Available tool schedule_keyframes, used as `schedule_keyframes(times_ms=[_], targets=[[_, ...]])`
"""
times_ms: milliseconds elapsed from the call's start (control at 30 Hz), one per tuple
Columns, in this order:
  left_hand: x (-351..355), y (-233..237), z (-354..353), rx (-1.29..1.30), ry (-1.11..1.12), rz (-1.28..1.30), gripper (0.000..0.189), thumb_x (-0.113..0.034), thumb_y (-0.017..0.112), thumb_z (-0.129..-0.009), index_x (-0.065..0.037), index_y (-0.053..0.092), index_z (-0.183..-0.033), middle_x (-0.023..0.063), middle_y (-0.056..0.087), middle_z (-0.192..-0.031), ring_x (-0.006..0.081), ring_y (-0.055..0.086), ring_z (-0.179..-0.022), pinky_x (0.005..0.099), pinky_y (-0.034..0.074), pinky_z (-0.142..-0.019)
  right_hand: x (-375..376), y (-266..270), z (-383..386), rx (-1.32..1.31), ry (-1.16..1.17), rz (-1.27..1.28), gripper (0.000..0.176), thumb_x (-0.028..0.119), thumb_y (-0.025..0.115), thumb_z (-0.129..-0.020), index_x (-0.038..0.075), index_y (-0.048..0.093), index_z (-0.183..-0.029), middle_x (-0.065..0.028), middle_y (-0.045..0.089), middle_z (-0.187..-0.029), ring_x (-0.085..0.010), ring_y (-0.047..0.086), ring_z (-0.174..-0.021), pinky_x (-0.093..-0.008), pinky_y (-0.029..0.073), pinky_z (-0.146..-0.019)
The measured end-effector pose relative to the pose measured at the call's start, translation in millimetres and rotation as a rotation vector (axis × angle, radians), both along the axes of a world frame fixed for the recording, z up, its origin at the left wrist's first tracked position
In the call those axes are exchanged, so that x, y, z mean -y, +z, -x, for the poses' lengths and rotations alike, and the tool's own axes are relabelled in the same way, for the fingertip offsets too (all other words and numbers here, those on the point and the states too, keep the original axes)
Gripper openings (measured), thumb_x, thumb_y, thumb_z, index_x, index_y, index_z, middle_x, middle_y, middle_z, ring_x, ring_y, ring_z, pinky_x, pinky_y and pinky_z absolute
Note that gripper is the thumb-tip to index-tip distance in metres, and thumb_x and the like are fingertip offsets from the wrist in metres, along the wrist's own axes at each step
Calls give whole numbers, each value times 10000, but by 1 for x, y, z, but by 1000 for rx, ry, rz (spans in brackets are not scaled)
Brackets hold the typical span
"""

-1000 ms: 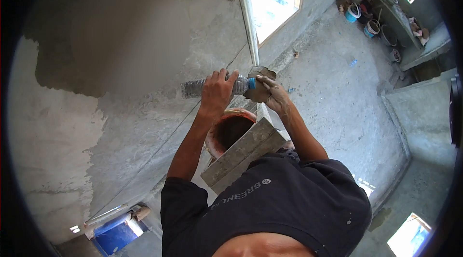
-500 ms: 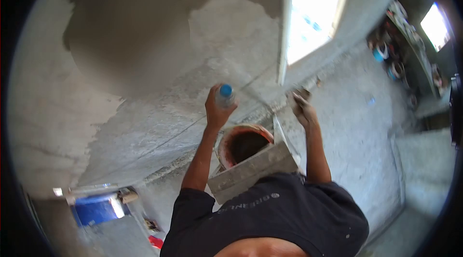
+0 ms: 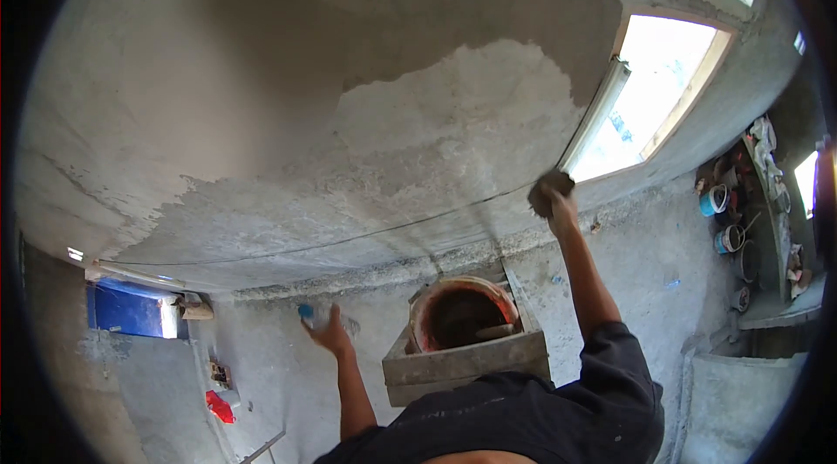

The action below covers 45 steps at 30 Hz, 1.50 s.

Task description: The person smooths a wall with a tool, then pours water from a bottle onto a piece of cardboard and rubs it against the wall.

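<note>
My left hand (image 3: 333, 339) is low on the left with its fingers spread. A clear plastic bottle with a blue cap (image 3: 305, 311), blurred, lies sideways just beyond those fingers; whether they touch it is hard to see. My right hand (image 3: 564, 205) reaches up to the right, closed on a dark, rounded lump (image 3: 547, 191) close to the wall below the window. Its material cannot be made out. Between my arms stands an orange-rimmed bucket (image 3: 421, 318) with dark contents and a pale tool handle (image 3: 494, 332) inside.
A grey box-like block (image 3: 462, 366) stands between me and the bucket. The wall ahead (image 3: 436, 128) carries a darker, wet-looking coat above a bare patch. Right of it is a bright window (image 3: 658, 89); paint buckets (image 3: 715, 200) stand farther right. A red item (image 3: 220, 407) lies at left.
My left hand has moved down and left, opening from its grip around the bottle, which has tipped sideways. The right hand has risen toward the wall with the lump. The view has shifted.
</note>
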State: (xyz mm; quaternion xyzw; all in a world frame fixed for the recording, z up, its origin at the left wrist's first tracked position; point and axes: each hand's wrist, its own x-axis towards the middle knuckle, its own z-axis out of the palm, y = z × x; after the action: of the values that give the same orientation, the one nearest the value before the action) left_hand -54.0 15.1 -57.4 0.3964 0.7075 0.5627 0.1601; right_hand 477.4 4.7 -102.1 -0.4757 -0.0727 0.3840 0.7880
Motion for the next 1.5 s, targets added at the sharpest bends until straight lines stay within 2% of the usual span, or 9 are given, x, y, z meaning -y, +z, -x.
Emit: schedule_keyframes(times_ms=[167, 267, 467, 633, 800, 1033, 1233, 1367, 1500], targets=[[43, 8, 23, 15, 144, 86, 826, -97, 819, -668, 51, 378, -1351, 184, 542, -1261, 300, 572, -1088, 401, 471, -936, -161, 164, -18, 972, -467, 212, 235, 88, 572, -816, -30, 654, -1002, -134, 704, -853, -210, 660, -787, -343, 487, -707], [59, 1, 37, 15, 191, 101, 793, -98, 814, -675, 50, 401, -1335, 185, 546, -1254, 308, 574, -1083, 406, 473, -934, -211, 262, 9, 1035, -569, -236, 446, -5, 568, -773, 66, 609, -1211, -184, 624, -1168, -323, 598, -1107, -376, 502, -835], [65, 17, 28, -2, 231, 199, 749, -77, 806, -678, 51, 427, -1311, 191, 542, -1256, 314, 572, -1084, 409, 475, -938, -298, 205, 48, 1647, -583, -361, 687, -119, 569, -620, 95, 575, -1272, -189, 530, -1305, -329, 424, -1293, -364, 466, -955], [59, 18, 26, -28, 295, 207, 719, -77, 810, -679, 52, 445, -1284, 186, 545, -1241, 309, 577, -1065, 405, 481, -933, -268, 166, 75, 1491, -342, -328, 577, -82, 657, -700, 85, 588, -1248, -143, 563, -1289, -318, 538, -1194, -377, 451, -985], [57, 20, 32, 34, 247, 210, 647, -28, 774, -710, 25, 458, -1272, 140, 567, -1192, 281, 573, -1041, 395, 471, -914, -260, 249, 29, 891, -696, -403, 414, -34, 625, -816, 22, 590, -1224, -157, 599, -1244, -233, 573, -1157, -325, 432, -974], [52, 26, 20, 76, 165, 148, 729, -67, 811, -673, 48, 434, -1286, 167, 552, -1215, 290, 575, -1045, 395, 473, -928, -293, 186, 23, 1749, -591, -376, 641, -23, 678, -654, 95, 561, -1273, -116, 540, -1317, -339, 479, -1242, -398, 428, -1027], [43, 23, 12, 72, 105, 170, 725, -66, 803, -688, 44, 421, -1294, 166, 532, -1238, 282, 562, -1066, 382, 472, -930, -253, 155, 34, 1618, -188, -249, 582, -54, 656, -703, 65, 572, -1267, -121, 577, -1274, -303, 503, -1236, -404, 373, -1067], [42, 30, 8, 88, 105, 191, 724, -47, 792, -698, 42, 408, -1305, 168, 516, -1254, 286, 555, -1078, 380, 471, -935, -263, 220, -17, 1252, -893, -331, 405, -13, 556, -858, 44, 576, -1259, -124, 570, -1291, -236, 476, -1266, -396, 343, -1077], [46, 47, -2, 118, 113, 191, 706, -34, 785, -700, 41, 414, -1296, 166, 523, -1241, 289, 556, -1075, 379, 473, -928, -289, 240, -16, 1190, -920, -483, 539, -67, 557, -750, 22, 541, -1281, -147, 551, -1301, -324, 443, -1283, -439, 299, -1104]])
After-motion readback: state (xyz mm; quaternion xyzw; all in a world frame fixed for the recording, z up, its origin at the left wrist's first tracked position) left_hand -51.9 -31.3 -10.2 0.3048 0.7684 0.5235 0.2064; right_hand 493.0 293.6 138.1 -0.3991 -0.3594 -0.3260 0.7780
